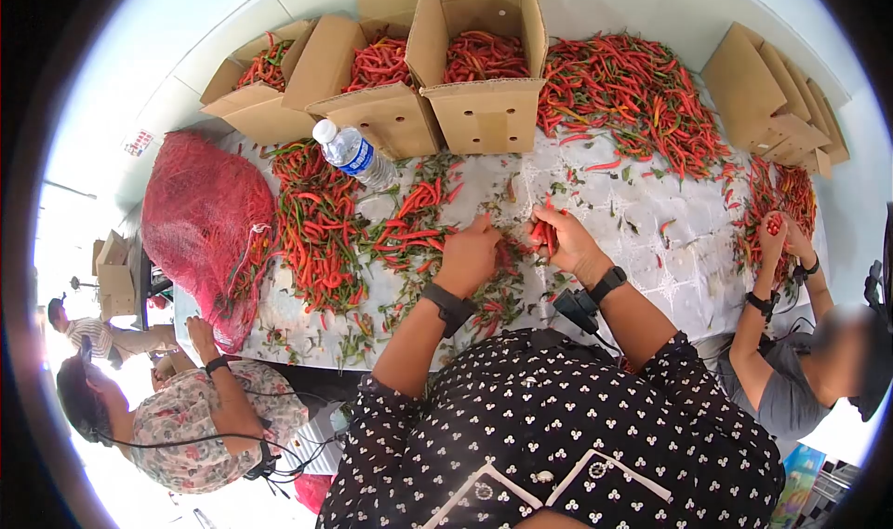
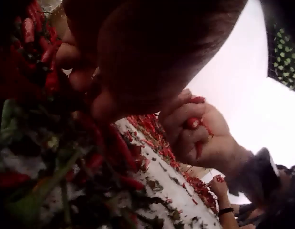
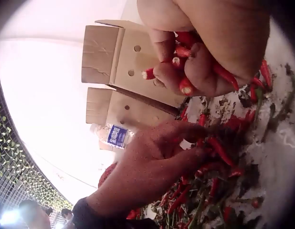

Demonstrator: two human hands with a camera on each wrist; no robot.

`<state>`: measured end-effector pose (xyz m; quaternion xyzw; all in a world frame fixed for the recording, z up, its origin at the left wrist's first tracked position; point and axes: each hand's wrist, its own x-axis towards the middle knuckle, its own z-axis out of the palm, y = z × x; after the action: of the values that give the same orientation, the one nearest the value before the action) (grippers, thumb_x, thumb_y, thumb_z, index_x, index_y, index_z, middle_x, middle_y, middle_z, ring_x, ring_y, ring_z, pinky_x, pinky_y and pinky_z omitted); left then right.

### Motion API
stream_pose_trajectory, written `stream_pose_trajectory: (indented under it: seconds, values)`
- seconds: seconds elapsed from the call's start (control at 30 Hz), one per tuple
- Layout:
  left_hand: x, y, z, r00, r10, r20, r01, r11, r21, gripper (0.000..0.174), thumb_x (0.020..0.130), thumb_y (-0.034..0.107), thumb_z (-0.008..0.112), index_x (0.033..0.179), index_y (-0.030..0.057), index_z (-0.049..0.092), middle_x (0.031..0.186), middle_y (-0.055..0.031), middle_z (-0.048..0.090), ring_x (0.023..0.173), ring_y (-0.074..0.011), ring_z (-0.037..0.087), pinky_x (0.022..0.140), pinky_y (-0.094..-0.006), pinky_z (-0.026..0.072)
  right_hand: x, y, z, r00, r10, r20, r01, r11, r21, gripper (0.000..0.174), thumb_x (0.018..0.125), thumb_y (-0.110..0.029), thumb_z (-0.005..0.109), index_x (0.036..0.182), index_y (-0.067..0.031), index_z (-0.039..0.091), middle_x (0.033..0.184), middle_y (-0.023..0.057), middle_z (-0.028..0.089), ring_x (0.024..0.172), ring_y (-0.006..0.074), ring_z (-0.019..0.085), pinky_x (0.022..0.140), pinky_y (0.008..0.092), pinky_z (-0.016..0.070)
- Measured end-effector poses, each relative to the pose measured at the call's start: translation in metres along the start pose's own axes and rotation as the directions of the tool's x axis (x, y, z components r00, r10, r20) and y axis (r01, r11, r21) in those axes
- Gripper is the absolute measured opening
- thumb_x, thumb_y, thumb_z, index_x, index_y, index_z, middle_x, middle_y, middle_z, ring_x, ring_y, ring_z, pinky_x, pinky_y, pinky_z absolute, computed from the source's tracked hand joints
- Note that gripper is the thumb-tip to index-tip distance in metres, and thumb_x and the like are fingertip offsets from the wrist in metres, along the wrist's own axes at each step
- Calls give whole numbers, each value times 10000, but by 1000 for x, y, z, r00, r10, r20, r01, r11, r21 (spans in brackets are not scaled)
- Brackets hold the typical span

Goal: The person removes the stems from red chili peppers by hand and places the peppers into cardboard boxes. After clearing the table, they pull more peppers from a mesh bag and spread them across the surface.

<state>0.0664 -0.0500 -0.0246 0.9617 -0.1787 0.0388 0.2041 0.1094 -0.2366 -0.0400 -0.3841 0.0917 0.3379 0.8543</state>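
Note:
My right hand [image 1: 569, 241] holds several red chili peppers [image 3: 185, 86], their cut ends showing between its curled fingers in the right wrist view. Beside it on the left, my left hand [image 1: 470, 254] is low over the loose chilies and green stems. Its thumb and forefinger pinch around a red chili [image 3: 220, 150] in the right wrist view. From the left wrist, that same hand [image 2: 123, 62] is dark and its fingertips are partly hidden. A small pile of red chilies [image 1: 414, 227] lies just left of my left hand, with stems and leaves scattered around it.
Cardboard boxes [image 1: 493, 115] of chilies stand along the back, with a water bottle [image 1: 358, 160] in front. A large chili heap [image 1: 637, 101] lies back right, a red mesh bag [image 1: 205, 222] left. Other people sit at both sides of the white-covered table [image 1: 684, 278].

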Motion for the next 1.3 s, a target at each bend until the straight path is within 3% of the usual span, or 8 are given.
stream_pose_trajectory:
  seconds: [0.47, 0.67, 0.77, 0.87, 1.0, 1.13, 1.23, 1.3]
  values:
    - [-12, 10, -19, 927, -360, 107, 370, 822, -433, 146, 775, 120, 595, 821, -19, 588, 700, -88, 614, 618, -121, 548, 572, -274, 434, 8, 25, 22, 933, -321, 160, 332, 600, -728, 160, 807, -138, 605, 922, -29, 587, 690, 20, 574, 516, 86, 500, 463, 214, 400]
    - [-16, 17, -25, 961, -253, 114, 267, 731, -628, 137, 800, 129, 588, 801, -9, 580, 683, -16, 567, 621, -72, 482, 571, -240, 406, -1, 21, 22, 996, -83, -39, 77, 987, -138, 89, 824, -149, 585, 810, -62, 579, 694, 21, 587, 531, 91, 516, 439, 223, 385]
    - [-23, 8, -23, 889, 90, 448, 282, 663, -694, 206, 825, 206, 588, 798, 2, 599, 688, -3, 555, 625, -54, 465, 555, -241, 393, 2, 11, 4, 1000, -14, -25, 12, 998, -55, 126, 828, -156, 546, 765, -48, 567, 610, 25, 558, 495, 97, 499, 412, 219, 356]
    - [-15, 3, -26, 868, -181, 463, 383, 837, -391, 250, 827, 265, 582, 801, 18, 615, 690, -29, 558, 606, -57, 456, 540, -256, 396, -1, 5, 0, 999, -21, -48, 19, 999, -51, 136, 811, -175, 552, 768, -46, 550, 633, 39, 560, 497, 116, 501, 399, 218, 341]
    - [1, -10, 1, 963, -232, -134, 221, 971, -94, 251, 750, 286, 616, 762, 35, 604, 654, -120, 573, 605, -260, 569, 540, -363, 439, 6, 13, -10, 994, 35, 107, -39, 999, 27, 127, 791, -180, 568, 779, -56, 543, 660, 53, 570, 522, 136, 530, 396, 225, 353]
    - [9, -8, 13, 961, -249, -120, 264, 956, 131, 223, 708, 238, 632, 717, 22, 577, 664, -133, 557, 636, -318, 575, 559, -400, 446, 1, 20, 4, 999, 29, 18, -29, 999, -18, 99, 783, -160, 599, 780, -79, 542, 665, 43, 564, 540, 133, 542, 398, 229, 370]
    - [11, -14, 13, 960, -266, -90, 272, 960, 62, 231, 707, 231, 642, 724, 7, 594, 656, -142, 577, 627, -304, 584, 547, -384, 446, 0, 20, 6, 1000, -12, 8, 13, 990, -144, 91, 785, -145, 616, 770, -80, 554, 661, 30, 560, 524, 111, 518, 398, 228, 357]
    - [7, -12, 4, 925, -377, 36, 346, 801, -488, 228, 732, 224, 614, 723, -4, 606, 607, -135, 573, 559, -243, 568, 517, -351, 427, -1, 22, 10, 996, -40, -75, 16, 957, -290, 76, 792, -132, 619, 784, -71, 575, 664, 13, 560, 514, 89, 500, 408, 215, 344]
